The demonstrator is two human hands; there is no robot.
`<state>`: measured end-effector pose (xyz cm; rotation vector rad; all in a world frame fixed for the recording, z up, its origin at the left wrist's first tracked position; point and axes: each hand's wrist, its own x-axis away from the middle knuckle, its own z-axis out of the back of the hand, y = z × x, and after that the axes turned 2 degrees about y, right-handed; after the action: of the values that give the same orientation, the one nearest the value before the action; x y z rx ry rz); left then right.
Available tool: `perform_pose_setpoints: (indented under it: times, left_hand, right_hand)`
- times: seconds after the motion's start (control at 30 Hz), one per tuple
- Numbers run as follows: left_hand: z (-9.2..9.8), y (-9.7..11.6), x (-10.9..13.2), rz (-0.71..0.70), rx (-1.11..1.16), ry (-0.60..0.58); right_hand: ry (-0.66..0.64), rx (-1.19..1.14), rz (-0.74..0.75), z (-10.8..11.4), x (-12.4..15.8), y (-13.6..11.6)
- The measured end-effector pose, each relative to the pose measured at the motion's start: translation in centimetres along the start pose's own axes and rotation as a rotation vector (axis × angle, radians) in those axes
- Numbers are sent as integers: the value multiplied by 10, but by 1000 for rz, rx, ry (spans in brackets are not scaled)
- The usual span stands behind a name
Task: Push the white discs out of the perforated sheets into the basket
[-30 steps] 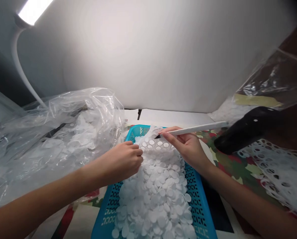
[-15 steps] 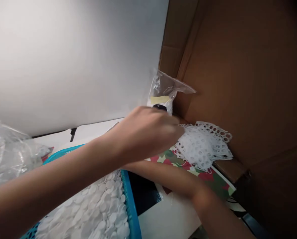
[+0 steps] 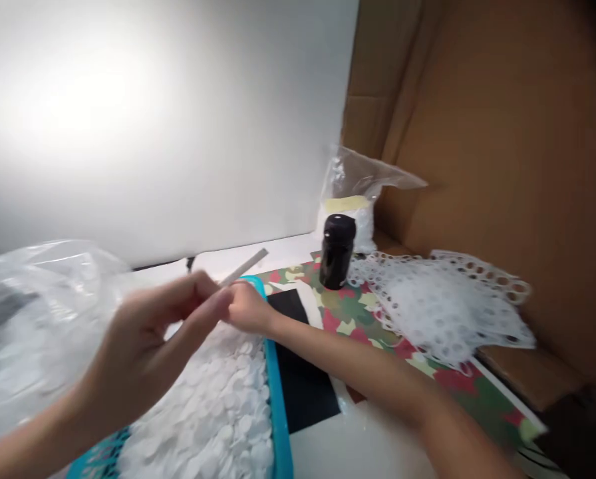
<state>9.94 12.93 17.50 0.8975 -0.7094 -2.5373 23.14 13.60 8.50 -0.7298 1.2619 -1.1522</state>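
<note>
My left hand (image 3: pixel 146 346) hangs blurred above the heap of white paper discs (image 3: pixel 203 406), its fingers apart and nothing visible in them. Its fingertips nearly reach my right hand (image 3: pixel 248 307), which pinches a thin white stick (image 3: pixel 243 266) at the near rim of the blue plastic basket (image 3: pixel 277 406). The discs fill the basket. To the right, a black bottle (image 3: pixel 336 251) stands upright on a camouflage-patterned mat (image 3: pixel 358 313), apart from both hands.
A white lace-like sheet with punched holes (image 3: pixel 442 306) lies on the mat's right side. Behind it stand a small plastic bag with yellow tape (image 3: pixel 350 199) and a cardboard wall (image 3: pixel 492 133). A large clear plastic bag (image 3: pixel 28 313) lies left; a black sheet (image 3: pixel 302 372) lies beside the basket.
My left hand has drawn back from the black bottle to above the discs, leaving the bottle in full view. My right hand has moved in near it, and the view sits further right than a second ago.
</note>
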Motion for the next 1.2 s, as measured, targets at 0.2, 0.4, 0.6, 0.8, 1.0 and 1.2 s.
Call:
perform_pose_setpoints:
  times: [0.2, 0.4, 0.6, 0.8, 1.0, 1.2]
  left_hand:
    - [16, -68, 71, 865, 674, -178]
    - [10, -89, 72, 1046, 1038, -58]
    - [12, -95, 70, 961, 1010, 47]
    - [16, -103, 77, 879, 921, 37]
    - [18, -103, 83, 799, 799, -3]
    - [19, -109, 82, 761, 785, 106]
  right_hand:
    - [-54, -129, 102, -13, 4, 10]
    - [-145, -109, 260, -13, 15, -4]
    - [-353, 61, 511, -16, 21, -7]
    - [-390, 180, 536, -15, 21, -8]
    - [-196, 37, 453, -15, 20, -9]
    - [-71, -76, 312, -17, 19, 0]
